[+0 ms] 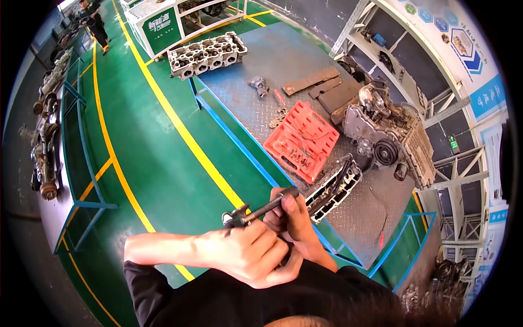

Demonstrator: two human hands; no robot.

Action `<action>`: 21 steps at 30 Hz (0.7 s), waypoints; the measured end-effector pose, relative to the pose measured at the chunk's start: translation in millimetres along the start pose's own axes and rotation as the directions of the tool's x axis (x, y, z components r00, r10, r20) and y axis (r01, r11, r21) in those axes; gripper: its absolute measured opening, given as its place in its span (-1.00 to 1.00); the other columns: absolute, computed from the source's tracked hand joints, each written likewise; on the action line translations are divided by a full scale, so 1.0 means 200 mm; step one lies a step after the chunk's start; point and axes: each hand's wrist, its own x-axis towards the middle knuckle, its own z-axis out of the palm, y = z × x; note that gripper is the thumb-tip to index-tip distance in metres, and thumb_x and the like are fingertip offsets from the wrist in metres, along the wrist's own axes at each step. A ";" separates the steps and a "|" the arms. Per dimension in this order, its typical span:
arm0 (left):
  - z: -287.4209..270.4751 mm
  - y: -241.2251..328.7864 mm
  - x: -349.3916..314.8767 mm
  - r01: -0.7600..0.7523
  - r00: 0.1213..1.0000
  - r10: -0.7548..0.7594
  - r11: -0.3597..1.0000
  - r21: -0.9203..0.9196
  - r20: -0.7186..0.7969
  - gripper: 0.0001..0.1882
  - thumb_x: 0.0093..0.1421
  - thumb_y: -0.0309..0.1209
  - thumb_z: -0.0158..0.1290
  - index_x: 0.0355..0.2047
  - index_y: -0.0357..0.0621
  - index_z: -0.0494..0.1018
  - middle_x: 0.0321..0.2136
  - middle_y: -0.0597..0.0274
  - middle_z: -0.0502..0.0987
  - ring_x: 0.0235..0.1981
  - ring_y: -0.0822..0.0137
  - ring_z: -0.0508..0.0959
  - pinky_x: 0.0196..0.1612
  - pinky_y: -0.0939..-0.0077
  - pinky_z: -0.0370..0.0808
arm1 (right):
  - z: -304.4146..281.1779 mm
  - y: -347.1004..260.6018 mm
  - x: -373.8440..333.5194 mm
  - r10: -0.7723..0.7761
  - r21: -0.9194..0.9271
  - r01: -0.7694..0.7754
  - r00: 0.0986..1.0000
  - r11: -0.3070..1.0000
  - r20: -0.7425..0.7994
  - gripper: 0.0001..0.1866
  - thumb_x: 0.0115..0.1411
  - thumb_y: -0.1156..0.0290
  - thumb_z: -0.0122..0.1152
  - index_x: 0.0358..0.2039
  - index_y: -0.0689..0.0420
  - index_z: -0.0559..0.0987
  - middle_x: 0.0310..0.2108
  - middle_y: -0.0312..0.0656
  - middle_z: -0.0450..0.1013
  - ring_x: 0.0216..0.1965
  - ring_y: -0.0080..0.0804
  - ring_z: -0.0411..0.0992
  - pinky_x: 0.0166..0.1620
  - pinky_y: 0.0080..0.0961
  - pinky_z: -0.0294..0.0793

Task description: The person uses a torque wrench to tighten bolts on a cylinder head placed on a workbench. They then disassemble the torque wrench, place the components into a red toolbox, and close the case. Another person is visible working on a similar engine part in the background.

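Close to my body I hold a dark metal screw clamp (263, 211) with a threaded rod running across between my hands. My left hand (253, 253) is wrapped round its body, knuckles facing up. On the other side, my right hand (299, 223) is closed on the clamp near the dark end of the rod, thumb pressed along it. Much of the clamp's frame is hidden behind the fingers. Just beyond my right hand lies a long, pale metal engine cover (333, 188) on the workbench.
The metal-topped workbench (229, 90) with a blue frame carries an open red tool case (302, 139), a cylinder head (207, 54), flat brown boards (327, 90) and an engine (387, 133). Another bench (65, 191) with parts stands left. A person (95, 24) stands far off.
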 end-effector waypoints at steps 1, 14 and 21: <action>-0.02 -0.01 0.02 0.057 0.998 -0.055 0.997 -0.054 0.032 -0.67 0.17 -0.18 0.15 -0.37 -0.25 0.44 -0.73 0.44 0.26 -0.78 0.51 0.23 -0.66 0.58 0.19 | -0.01 0.01 0.00 0.009 0.000 -0.009 1.000 1.000 -0.020 -0.51 0.30 -0.02 0.16 -0.53 0.06 0.24 -0.71 -0.38 0.14 -0.78 -0.66 0.04 -0.69 -0.63 -0.04; 0.02 -0.08 0.08 0.445 -0.030 -0.924 -0.353 -0.823 0.381 -0.68 0.45 -0.22 -0.16 -0.32 -0.24 0.32 -0.79 0.39 0.22 -0.83 0.59 0.08 -0.76 0.61 -0.01 | -0.07 0.04 -0.08 -0.153 -0.273 0.117 0.981 0.955 -0.116 -0.55 0.34 0.05 0.13 -0.52 0.12 0.31 -0.71 -0.40 0.18 -0.73 -0.68 0.09 -0.67 -0.63 0.01; 0.20 -0.12 -0.13 0.820 0.441 -0.881 0.472 -0.323 -0.168 -0.76 0.25 -0.62 -0.12 -0.14 -0.14 0.47 0.09 0.03 0.43 0.32 0.09 0.16 0.28 0.16 0.10 | -0.11 0.13 -0.16 -0.092 -0.393 0.042 0.990 0.919 -0.109 -0.56 0.29 0.05 0.22 -0.52 0.12 0.36 -0.68 -0.46 0.20 -0.65 -0.72 0.13 -0.58 -0.65 0.07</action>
